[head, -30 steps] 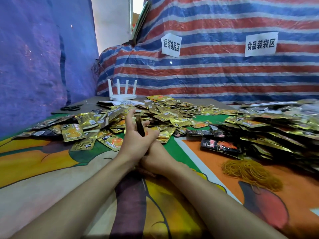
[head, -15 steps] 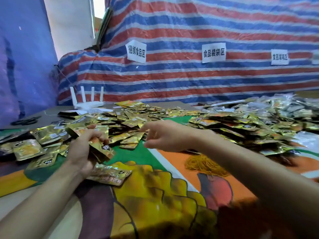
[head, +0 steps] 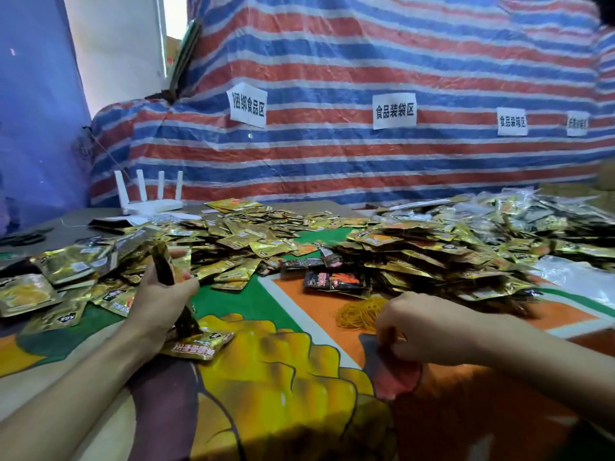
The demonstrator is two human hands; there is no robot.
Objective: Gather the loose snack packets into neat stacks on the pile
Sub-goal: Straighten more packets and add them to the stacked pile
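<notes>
Red, blue and white striped woven tarp (head: 366, 61) hangs as back wall. Four white paper signs with black Chinese characters (head: 394, 110) in row across it. Translucent blue plastic sheet (head: 33, 111) closes left side. Between them, plain white wall strip (head: 113, 44), with bright daylight slit (head: 174, 15) at top. White router with four upright antennas (head: 149, 202) on grey tabletop (head: 76, 224), far left. Printed cloth in green, orange, yellow (head: 283, 377) covers near table.

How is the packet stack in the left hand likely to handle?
The packet stack looks like glossy foil, so packets probably slip against each other. The left hand holds it on edge alone, suggesting it is light.
</notes>
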